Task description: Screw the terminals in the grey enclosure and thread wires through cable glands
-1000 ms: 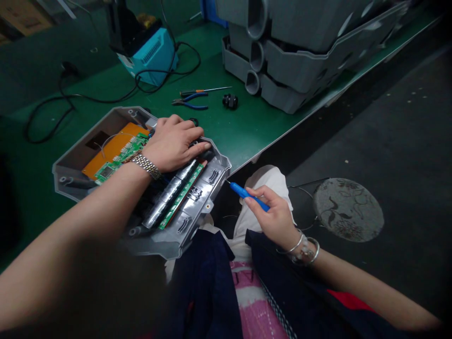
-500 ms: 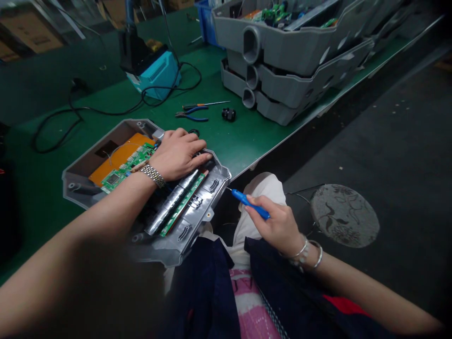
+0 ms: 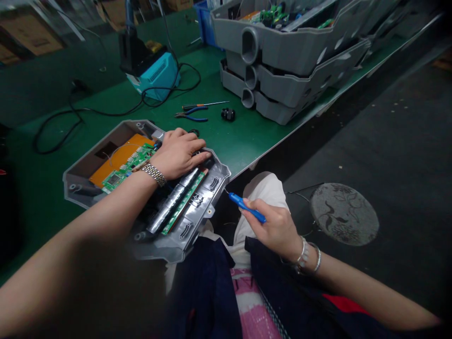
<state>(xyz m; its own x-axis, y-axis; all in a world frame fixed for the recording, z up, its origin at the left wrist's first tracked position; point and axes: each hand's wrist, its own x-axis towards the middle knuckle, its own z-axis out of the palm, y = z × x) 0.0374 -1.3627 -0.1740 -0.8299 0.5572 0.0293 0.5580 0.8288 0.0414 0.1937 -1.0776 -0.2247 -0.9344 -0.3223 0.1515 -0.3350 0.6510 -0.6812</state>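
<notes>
A grey plastic housing (image 3: 212,197) sits open side up at the bench's front edge, its near end jutting over my lap. Inside are a green circuit board (image 3: 132,164), an orange sheet (image 3: 118,153) and a silver-wrapped bar (image 3: 173,202) beside a narrow green strip (image 3: 185,202). My left hand (image 3: 180,150) is closed over the housing's far wall, fingers across the rim and thumb on the inner side. My right hand (image 3: 273,223) grips a blue-handled deburring tool (image 3: 247,207). Its thin bent tip is close to the housing's right outer edge; contact cannot be made out.
Stacked grey housings (image 3: 293,52) stand at the back right. Blue-handled pliers (image 3: 192,114), a screwdriver (image 3: 205,104) and a black cable gland (image 3: 228,114) lie beyond my housing. A turquoise device (image 3: 155,77) with a black cord is behind. A round stool (image 3: 344,214) stands at right.
The deburring tool and my right hand have shifted slightly left, the tip moving along the housing's outer edge. My left hand stays on the housing.
</notes>
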